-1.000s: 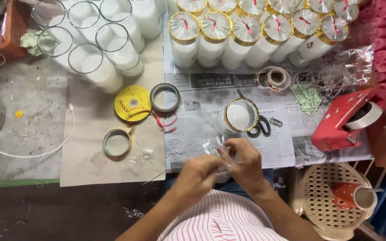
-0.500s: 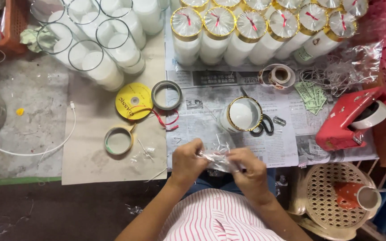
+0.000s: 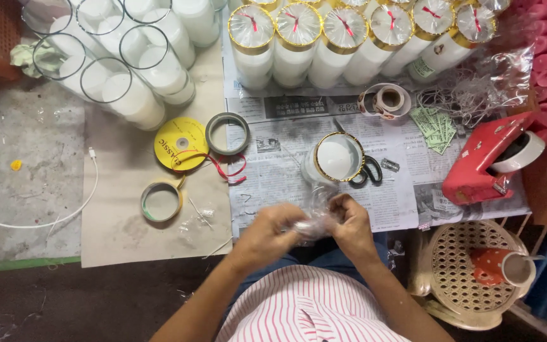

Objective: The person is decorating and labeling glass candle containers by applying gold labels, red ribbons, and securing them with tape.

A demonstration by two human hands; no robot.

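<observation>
My left hand (image 3: 268,232) and my right hand (image 3: 351,223) meet over my lap at the near edge of the newspaper (image 3: 286,171). Both pinch a crumpled piece of clear plastic film (image 3: 314,223) between them. Just beyond the hands stands a white candle jar with a gold rim (image 3: 335,159), unwrapped. Black scissors (image 3: 368,172) lie against its right side.
Wrapped gold-rimmed candle jars (image 3: 343,38) line the back; bare glass candle jars (image 3: 128,57) stand back left. A yellow ribbon spool (image 3: 180,144), tape rolls (image 3: 227,133), a red tape dispenser (image 3: 489,158), labels (image 3: 435,130) and a wicker stool (image 3: 470,266) with a cup surround me.
My hands have drawn closer together and bunched the clear film, which was stretched out between them half a second ago. Nothing else on the table has moved.
</observation>
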